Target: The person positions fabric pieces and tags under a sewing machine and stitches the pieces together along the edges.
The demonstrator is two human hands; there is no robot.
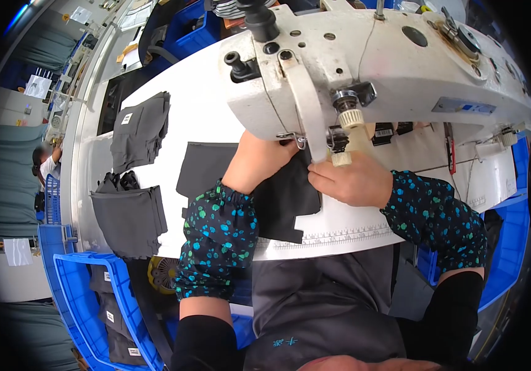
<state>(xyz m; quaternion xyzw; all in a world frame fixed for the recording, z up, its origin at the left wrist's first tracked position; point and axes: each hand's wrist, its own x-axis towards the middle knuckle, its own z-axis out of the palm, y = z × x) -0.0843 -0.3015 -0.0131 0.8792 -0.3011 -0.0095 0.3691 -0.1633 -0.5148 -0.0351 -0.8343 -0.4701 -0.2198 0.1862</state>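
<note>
A dark grey fabric piece (pixel 287 207) lies flat on the white table, partly under the head of a white sewing machine (pixel 395 55). My left hand (pixel 258 162) rests over this cloth, left of the needle area, its fingertips hidden behind the machine head. On the other side, my right hand (pixel 357 179) has its fingers curled together at the cloth's right edge, just below the machine's tension knob (pixel 351 117). Another dark grey piece (pixel 203 164) is under and left of my left forearm. The needle and presser foot are hardly visible.
Two stacks of dark grey pieces, an upper stack (pixel 139 133) and a lower stack (pixel 129 219), lie at left. A blue crate (pixel 61 266) with labelled dark pieces stands lower left. Red-handled snips (pixel 450 148) lie at right. A ruler strip (pixel 352 234) follows the front edge. Far left, a person (pixel 49 166) sits.
</note>
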